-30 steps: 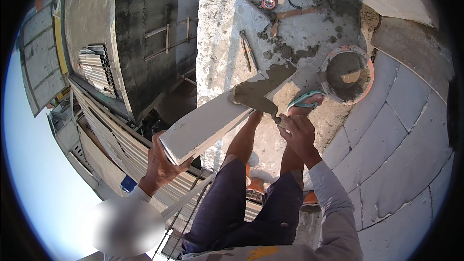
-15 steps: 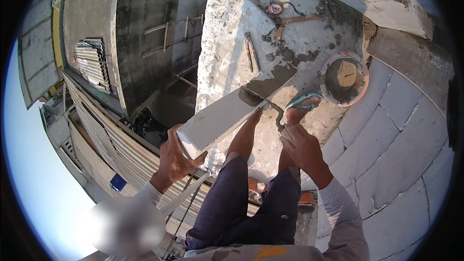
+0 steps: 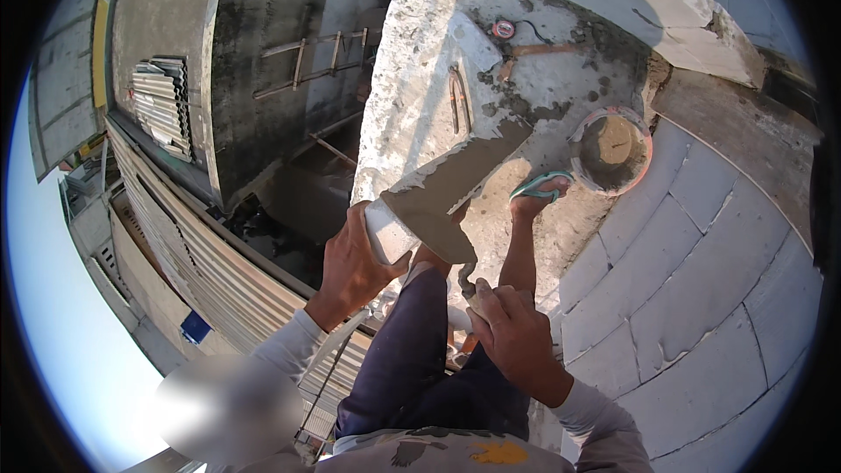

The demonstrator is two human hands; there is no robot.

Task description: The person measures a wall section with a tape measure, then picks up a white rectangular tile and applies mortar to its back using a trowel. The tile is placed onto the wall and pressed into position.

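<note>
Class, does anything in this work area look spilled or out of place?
Yes: dark mortar splotches lie on the pale floor beyond the far end of the block, outside the round bucket, so they look spilled.

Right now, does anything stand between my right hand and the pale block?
Only the trowel held in your right hand, its blade by the near end of the pale block; nothing else visible stands between them.

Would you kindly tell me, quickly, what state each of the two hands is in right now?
Left hand: gripping the near end of the mortar-coated white block.
Right hand: closed around the handle of the trowel.
</note>
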